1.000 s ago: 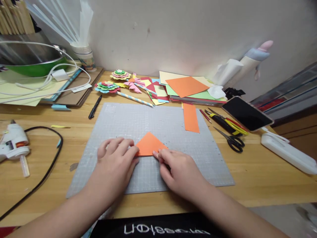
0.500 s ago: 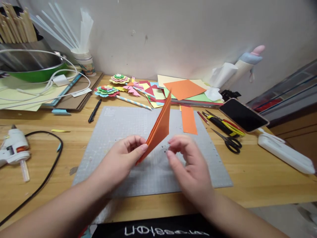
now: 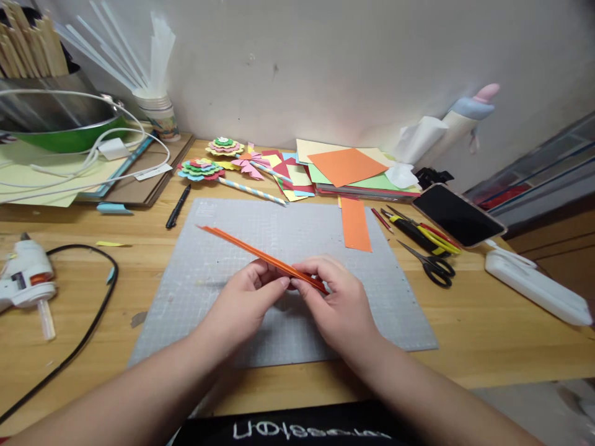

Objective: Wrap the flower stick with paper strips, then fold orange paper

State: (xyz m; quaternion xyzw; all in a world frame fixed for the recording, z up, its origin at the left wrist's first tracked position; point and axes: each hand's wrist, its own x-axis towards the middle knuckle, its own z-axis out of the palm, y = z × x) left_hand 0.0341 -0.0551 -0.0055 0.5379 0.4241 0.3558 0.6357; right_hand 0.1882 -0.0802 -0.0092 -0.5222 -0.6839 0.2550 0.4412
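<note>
A folded orange paper (image 3: 242,246) is held edge-on above the grey cutting mat (image 3: 223,217), so it shows as a thin slanted line running up to the left. My left hand (image 3: 246,303) pinches it from the left with thumb and fingers. My right hand (image 3: 337,303) pinches its lower right end. Both hands hover over the middle of the mat, close together.
An orange paper strip (image 3: 356,223) lies on the mat's right side. Scissors (image 3: 430,266), a utility knife (image 3: 418,230), a phone (image 3: 455,214) and a white case (image 3: 534,286) sit to the right. Coloured paper stack (image 3: 348,167), paper flowers (image 3: 202,168) and a pen (image 3: 178,206) lie behind. A glue gun (image 3: 25,272) lies left.
The folded orange paper was pressed flat on the mat, then lifted upright by my left hand; now it is turned edge-on and both hands pinch it.
</note>
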